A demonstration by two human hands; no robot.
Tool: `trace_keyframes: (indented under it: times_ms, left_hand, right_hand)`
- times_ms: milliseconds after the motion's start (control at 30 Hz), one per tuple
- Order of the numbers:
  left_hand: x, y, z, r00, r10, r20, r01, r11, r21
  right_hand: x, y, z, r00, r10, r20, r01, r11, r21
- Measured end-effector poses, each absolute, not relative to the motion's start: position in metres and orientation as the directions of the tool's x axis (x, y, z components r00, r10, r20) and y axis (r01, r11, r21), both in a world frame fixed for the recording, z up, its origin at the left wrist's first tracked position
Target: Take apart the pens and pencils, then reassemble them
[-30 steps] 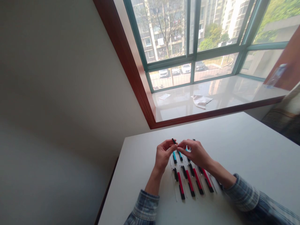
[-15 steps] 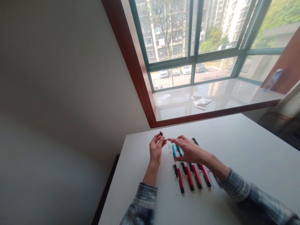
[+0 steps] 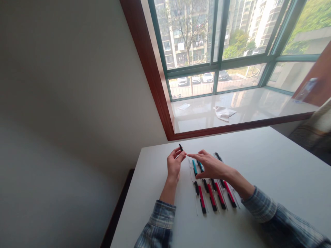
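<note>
My left hand (image 3: 174, 163) is raised over the far left part of the table, thumb and fingers pinched on a small black pen part (image 3: 180, 147) that looks like a cap. It points up and away, its lower end hidden by the fingers. My right hand (image 3: 210, 165) hovers over the pen parts with fingers stretched and apart, its index fingertip close to my left fingertips; whether they touch I cannot tell. Beneath it lie teal barrels (image 3: 194, 167), partly covered. Nearer to me are several red barrels with black ends (image 3: 202, 199), black clipped pieces (image 3: 196, 188) and thin clear tubes (image 3: 196, 203).
The white table (image 3: 144, 193) meets a wall (image 3: 77, 103) at the left. Beyond its far edge is a window sill (image 3: 199, 119) with a white cloth (image 3: 224, 113), a sheet of paper (image 3: 184, 106) and a clear bottle (image 3: 306, 90). A curtain (image 3: 310, 127) hangs at the right.
The view has shifted slightly, so the table things appear a little further right. Both hands keep nearly the same pose; the black pen part shows a little more above my left fingers.
</note>
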State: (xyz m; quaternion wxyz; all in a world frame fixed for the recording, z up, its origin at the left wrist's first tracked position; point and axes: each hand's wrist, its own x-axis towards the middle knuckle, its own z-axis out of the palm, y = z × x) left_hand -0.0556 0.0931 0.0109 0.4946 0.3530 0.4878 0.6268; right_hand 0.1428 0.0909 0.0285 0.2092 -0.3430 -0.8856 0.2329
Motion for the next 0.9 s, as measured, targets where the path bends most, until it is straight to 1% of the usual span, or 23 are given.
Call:
trace_keyframes:
  times_ms: [133, 267, 500, 633, 767, 900]
  left_hand:
    - [-0.0553, 0.0929, 0.0127, -0.269, 0.961, -0.069, -0.29, -0.012, 0.957]
    - [-0.0551, 0.0922, 0.016, -0.267, 0.961, -0.074, -0.265, 0.001, 0.964]
    - [-0.0546, 0.0908, 0.019, -0.254, 0.966, -0.055, -0.209, 0.001, 0.978]
    - [-0.0573, 0.0913, 0.0173, -0.263, 0.964, -0.047, -0.167, 0.002, 0.986]
    - [-0.0592, 0.0917, 0.0173, -0.27, 0.961, -0.049, -0.129, 0.014, 0.991]
    - [-0.0563, 0.0904, 0.02, -0.154, 0.984, -0.085, -0.157, 0.06, 0.986]
  right_hand:
    - [0.1418, 0.0909, 0.0271, -0.682, 0.702, 0.204, 0.528, 0.666, -0.527]
    - [0.1393, 0.091, 0.0272, -0.691, 0.698, 0.187, 0.543, 0.672, -0.503]
    - [0.1359, 0.0912, 0.0261, -0.688, 0.696, 0.206, 0.531, 0.675, -0.512]
    - [0.1367, 0.0913, 0.0251, -0.641, 0.712, 0.287, 0.518, 0.677, -0.523]
    - [0.1371, 0.0902, 0.0276, -0.559, 0.707, 0.433, 0.484, 0.702, -0.522]
    - [0.1354, 0.087, 0.0338, -0.536, 0.654, 0.534, 0.412, 0.755, -0.511]
